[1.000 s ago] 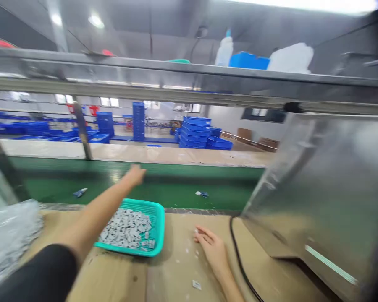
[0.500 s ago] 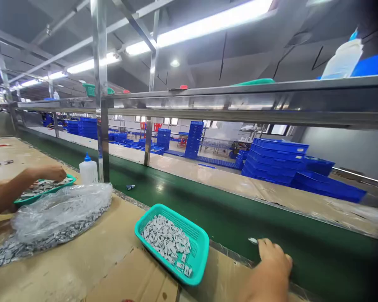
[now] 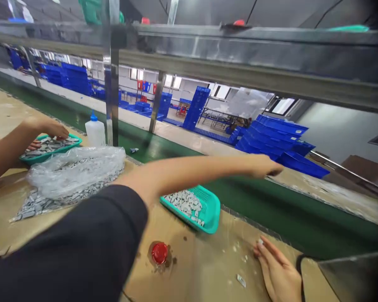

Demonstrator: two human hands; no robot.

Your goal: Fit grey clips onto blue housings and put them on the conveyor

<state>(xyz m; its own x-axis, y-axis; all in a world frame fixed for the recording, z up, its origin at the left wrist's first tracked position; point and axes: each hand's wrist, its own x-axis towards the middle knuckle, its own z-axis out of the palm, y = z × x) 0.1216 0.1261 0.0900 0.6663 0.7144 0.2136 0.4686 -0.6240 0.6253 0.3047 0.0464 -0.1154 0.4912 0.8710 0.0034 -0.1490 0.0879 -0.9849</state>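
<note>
The left hand (image 3: 266, 167) has swung out over the green conveyor belt (image 3: 302, 222), its fingers blurred and loosely curled (whether they hold anything I cannot tell), while the right hand (image 3: 277, 268) has dropped back to the cardboard-covered bench (image 3: 208, 272), open and empty, fingers spread beside scattered white bits (image 3: 239, 256). The teal basket (image 3: 213, 209) of grey-white pieces (image 3: 184, 205) sits at the bench edge — seemingly placed for easy reach from the belt
</note>
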